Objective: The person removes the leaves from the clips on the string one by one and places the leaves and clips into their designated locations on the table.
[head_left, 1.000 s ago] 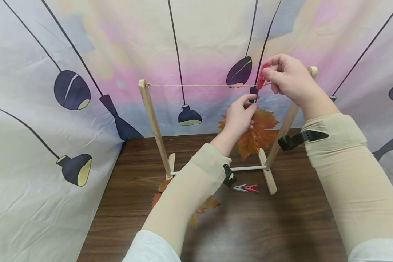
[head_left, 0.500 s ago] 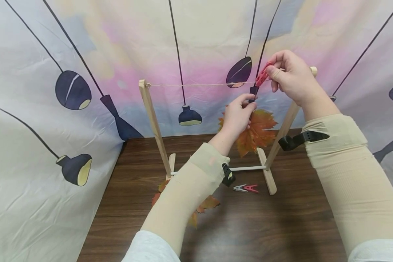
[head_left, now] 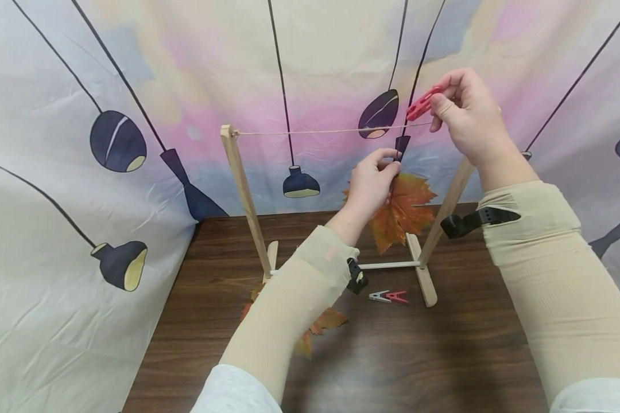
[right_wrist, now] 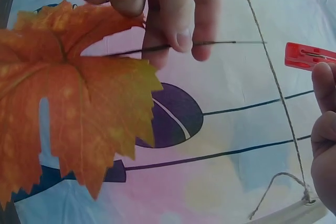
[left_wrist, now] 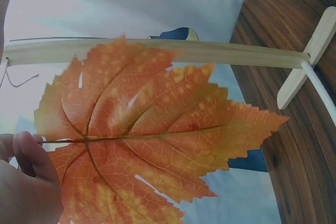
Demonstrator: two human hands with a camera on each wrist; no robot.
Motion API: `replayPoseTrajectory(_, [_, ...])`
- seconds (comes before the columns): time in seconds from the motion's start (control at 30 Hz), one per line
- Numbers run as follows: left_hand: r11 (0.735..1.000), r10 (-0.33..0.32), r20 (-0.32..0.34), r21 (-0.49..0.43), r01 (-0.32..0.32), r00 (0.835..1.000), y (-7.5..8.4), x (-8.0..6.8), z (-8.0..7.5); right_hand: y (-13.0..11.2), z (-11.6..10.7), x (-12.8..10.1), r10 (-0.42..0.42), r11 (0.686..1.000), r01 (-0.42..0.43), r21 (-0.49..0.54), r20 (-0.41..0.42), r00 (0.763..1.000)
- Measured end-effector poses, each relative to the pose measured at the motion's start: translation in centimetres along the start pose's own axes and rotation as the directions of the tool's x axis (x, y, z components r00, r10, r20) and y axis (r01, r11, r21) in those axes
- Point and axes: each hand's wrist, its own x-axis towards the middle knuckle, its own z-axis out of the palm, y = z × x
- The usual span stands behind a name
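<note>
My left hand [head_left: 369,183] pinches the thin dark stem [right_wrist: 136,51] of an orange maple leaf [left_wrist: 157,129], which hangs below the string. Between the thumb and fingers of my right hand [head_left: 467,115] is a red clothespin [head_left: 423,103], slanted just above the string [head_left: 315,132]. In the right wrist view the clothespin is apart from the string, and the tip of the stem reaches right to it. The string runs between the two posts of a wooden stand; the right post's top is mostly hidden behind my right hand.
The stand's left post [head_left: 245,201] and white lower bar [head_left: 390,265] rise from a dark wooden table [head_left: 392,355]. A white clothespin [head_left: 378,296] and a red one [head_left: 396,297] lie near its right foot. More leaves [head_left: 330,321] lie partly under my left forearm.
My right hand has risen away from the string with the red clothespin, which has tipped from nearly upright to slanted. My left hand and the leaf have shifted slightly left.
</note>
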Motion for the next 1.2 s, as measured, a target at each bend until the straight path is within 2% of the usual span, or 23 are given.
replayPoseTrajectory(0.2, [0.999,0.021,-0.009,0.044,-0.021,1.0,0.0,0.1,-0.6,0.3,-0.4,0.2,0.011,1.0,-0.01,0.025,-0.047,0.999])
replayPoseTrajectory(0.4, [1.0,0.016,-0.019,0.021,-0.016,1.0,0.0,0.1,-1.0,0.5,-0.2,0.1,0.009,0.979,0.01,0.205,-0.087,0.996])
replayPoseTrajectory(0.5, [1.0,0.01,-0.024,0.011,-0.01,1.0,-0.1,0.0,-1.2,0.6,-0.2,-0.1,0.01,0.969,0.015,0.245,-0.103,0.995])
replayPoseTrajectory(0.67, [1.0,0.01,-0.035,0.03,-0.009,0.999,-0.2,-0.1,-1.5,0.9,-0.1,-0.4,-0.001,0.968,0.031,0.25,-0.119,0.993])
replayPoseTrajectory(0.9, [0.995,0.051,-0.06,0.092,-0.045,0.997,-0.1,-0.3,-1.9,1.1,-0.2,-0.8,0.013,0.953,0.03,0.302,-0.141,0.99])
replayPoseTrajectory(1.07, [0.994,0.05,-0.059,0.096,-0.044,0.997,-0.4,-0.2,-2.1,1.0,-0.3,-1.3,0.007,0.95,0.048,0.307,-0.176,0.984])
replayPoseTrajectory(1.2, [0.994,0.057,-0.064,0.095,-0.051,0.996,-0.8,-0.1,-2.2,1.0,-0.2,-1.3,0.0,0.937,0.076,0.342,-0.216,0.976])
